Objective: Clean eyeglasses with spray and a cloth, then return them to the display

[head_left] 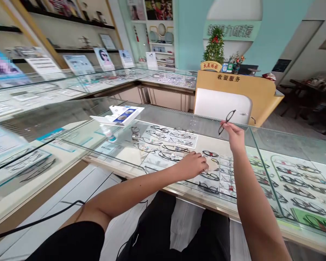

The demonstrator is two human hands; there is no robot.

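My right hand (234,137) is raised above the glass counter, its fingers pinching a pair of dark-rimmed eyeglasses (230,116) by the front. One thin temple of the glasses sticks out to the right. My left hand (192,165) lies palm down on the glass top of the display counter (168,113), fingers loosely bent and apart, with nothing visible in them. Beneath the glass near that hand are several rows of eyeglass frames (176,148). More eyeglass frames (301,179) fill the case to the right of my right forearm.
A white folded leaflet (122,116) and a small white bottle (108,132) stand on the counter at left. Behind are a wooden cashier desk (260,92) with a white chair back (220,103) before it. A black cable (43,218) runs past my left arm.
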